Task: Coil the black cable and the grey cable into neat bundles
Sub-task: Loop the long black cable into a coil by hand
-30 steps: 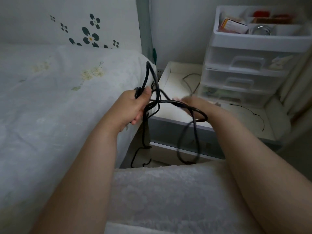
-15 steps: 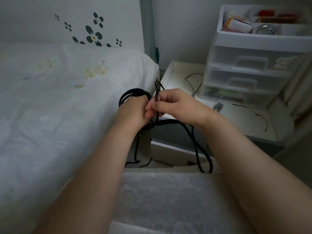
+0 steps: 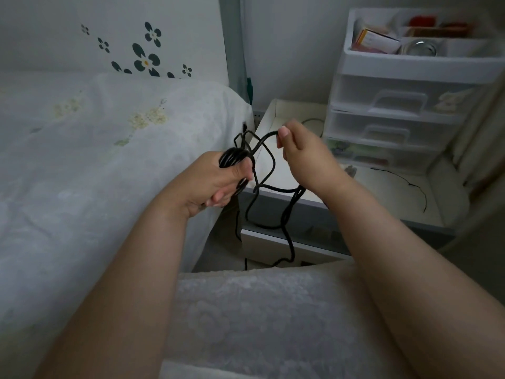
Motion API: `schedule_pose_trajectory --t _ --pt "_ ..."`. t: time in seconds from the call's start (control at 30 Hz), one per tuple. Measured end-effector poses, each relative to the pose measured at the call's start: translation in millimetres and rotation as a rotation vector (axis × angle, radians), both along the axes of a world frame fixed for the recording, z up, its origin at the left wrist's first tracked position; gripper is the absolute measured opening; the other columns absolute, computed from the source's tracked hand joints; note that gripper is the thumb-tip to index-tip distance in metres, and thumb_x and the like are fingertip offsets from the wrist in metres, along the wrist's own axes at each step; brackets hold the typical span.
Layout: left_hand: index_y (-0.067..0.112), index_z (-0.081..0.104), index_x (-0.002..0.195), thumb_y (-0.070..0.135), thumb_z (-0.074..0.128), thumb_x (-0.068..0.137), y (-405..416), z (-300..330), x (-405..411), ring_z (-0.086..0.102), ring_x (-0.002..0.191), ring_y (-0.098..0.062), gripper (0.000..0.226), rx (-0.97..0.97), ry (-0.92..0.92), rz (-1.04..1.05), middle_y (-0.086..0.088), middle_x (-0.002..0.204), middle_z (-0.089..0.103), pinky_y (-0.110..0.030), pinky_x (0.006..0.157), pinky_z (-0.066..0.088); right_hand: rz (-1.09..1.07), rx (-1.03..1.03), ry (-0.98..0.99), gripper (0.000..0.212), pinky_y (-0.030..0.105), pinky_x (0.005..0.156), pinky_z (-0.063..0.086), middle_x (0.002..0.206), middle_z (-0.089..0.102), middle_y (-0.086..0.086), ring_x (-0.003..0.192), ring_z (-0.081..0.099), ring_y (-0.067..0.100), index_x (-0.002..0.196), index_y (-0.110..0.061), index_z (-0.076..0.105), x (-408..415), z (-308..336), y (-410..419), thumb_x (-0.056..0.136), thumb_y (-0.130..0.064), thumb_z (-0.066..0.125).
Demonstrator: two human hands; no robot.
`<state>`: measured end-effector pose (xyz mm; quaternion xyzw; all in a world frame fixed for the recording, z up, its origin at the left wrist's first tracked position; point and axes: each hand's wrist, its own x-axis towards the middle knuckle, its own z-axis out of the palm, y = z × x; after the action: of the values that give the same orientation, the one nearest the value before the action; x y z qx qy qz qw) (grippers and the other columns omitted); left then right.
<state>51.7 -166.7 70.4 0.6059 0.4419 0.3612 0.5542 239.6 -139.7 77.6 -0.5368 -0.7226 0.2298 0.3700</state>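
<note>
Left hand [image 3: 218,181] clamps finished black cable [image 3: 269,187] loops at centre frame; right hand [image 3: 303,157] fingers pinch the next loop, likely to lay it on.

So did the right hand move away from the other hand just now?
Yes. The right hand has pulled up and to the right, away from the left hand, toward the plastic drawers, drawing out a loop of the black cable.

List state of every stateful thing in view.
black cable: partly coiled, rest dangling loose
left hand: shut on the coil
right hand: pinching a loop of black cable
drawer unit: drawers shut, top tray open
thin cable: loose on the bedside table
</note>
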Motion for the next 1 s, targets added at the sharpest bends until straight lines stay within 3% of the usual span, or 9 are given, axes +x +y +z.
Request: schedule_pose_trajectory --t 0.13,0.23,0.4,0.7,0.87,1.0 --pt "0.000 0.061 0.092 0.025 0.065 0.087 -2 3 8 0.025 0.027 -0.008 0.026 -0.047 0.061 -0.076 0.002 0.035 0.034 -0.015 0.036 0.023 -0.047 0.278 0.115 0.029 0.040 0.060 0.042 0.066 0.049 0.001 0.064 0.048 0.021 0.090 -0.013 0.048 -6 1 -9 0.102 -0.034 0.032" --pt "0.006 0.062 0.083 0.016 0.058 0.093 -4 3 16 0.025 0.030 -0.009 0.016 -0.039 0.157 -0.113 0.002 0.036 0.034 -0.018 0.037 0.024 -0.054 0.330 0.134 0.029 0.040 0.060 0.042 0.064 0.045 -0.008 0.062 0.046 0.017 0.092 -0.013 0.049 -8 1 -11 0.102 -0.034 0.032" --pt "0.003 0.059 0.087 0.031 0.049 0.096 -8 5 21 0.024 0.029 -0.007 0.031 -0.006 0.030 -0.163 0.004 0.038 0.035 -0.019 0.036 0.026 -0.099 0.239 0.099 0.030 0.041 0.062 0.043 0.065 0.045 -0.005 0.064 0.046 0.019 0.087 -0.016 0.044 -2 -3 -1 0.102 -0.037 0.030" --pt "0.006 0.052 0.078 0.052 0.049 0.078 -9 10 19 0.022 0.024 -0.003 0.046 0.045 -0.286 -0.153 0.007 0.032 0.032 -0.015 0.034 0.021 -0.097 0.184 0.315 0.038 0.038 0.064 0.041 0.066 0.047 0.000 0.064 0.045 0.016 0.076 -0.011 0.045 -11 -20 7 0.102 -0.035 0.032" --pt "0.012 0.043 0.071 0.062 0.041 0.074 -9 12 21 0.022 0.023 -0.003 0.050 0.015 -0.395 -0.110 0.009 0.031 0.030 -0.015 0.032 0.018 0.067 -0.139 0.472 0.047 0.052 0.069 0.054 0.047 0.044 -0.006 0.046 0.053 0.012 0.064 -0.016 0.039 -14 -28 9 0.100 -0.045 0.029" --pt "0.014 0.044 0.070 0.059 0.024 0.092 -3 10 14 0.023 0.022 -0.002 0.054 -0.093 -0.596 -0.097 0.009 0.031 0.031 -0.017 0.030 0.014 0.212 -0.265 0.361 0.045 0.033 0.059 0.050 0.050 0.052 0.004 0.046 0.060 0.018 0.076 -0.010 0.049 -17 -28 4 0.103 -0.039 0.027"
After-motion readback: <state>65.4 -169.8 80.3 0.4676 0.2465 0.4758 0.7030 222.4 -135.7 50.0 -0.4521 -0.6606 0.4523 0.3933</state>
